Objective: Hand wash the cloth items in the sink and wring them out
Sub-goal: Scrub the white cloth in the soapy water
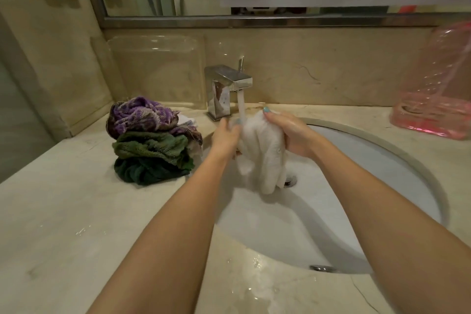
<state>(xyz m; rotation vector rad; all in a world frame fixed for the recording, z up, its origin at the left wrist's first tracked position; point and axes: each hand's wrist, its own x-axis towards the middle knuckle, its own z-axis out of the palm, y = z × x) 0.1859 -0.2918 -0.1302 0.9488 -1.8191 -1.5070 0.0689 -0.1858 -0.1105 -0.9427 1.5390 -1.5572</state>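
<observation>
Water droplets lie on the near counter (63, 224). Above the sink (382, 186), the white cloth (265, 158) hangs bunched between both hands. Left hand (225, 139) and right hand (293, 135) fingers grasp its upper part under the running faucet (226, 86). Cloth pile (153, 140) sits left of the sink.

The soft white fluffy cloth (265, 158) looks wet and fuzzy. The square silver metal tap (224, 89) is shiny. The round white sink bowl (369, 160) is smooth and glossy. The beige stone counter (63, 224) is smooth. The purple knitted cloth (142, 115) looks rough. The pink see-through plastic bag (433, 115) is shiny and crinkly.
</observation>
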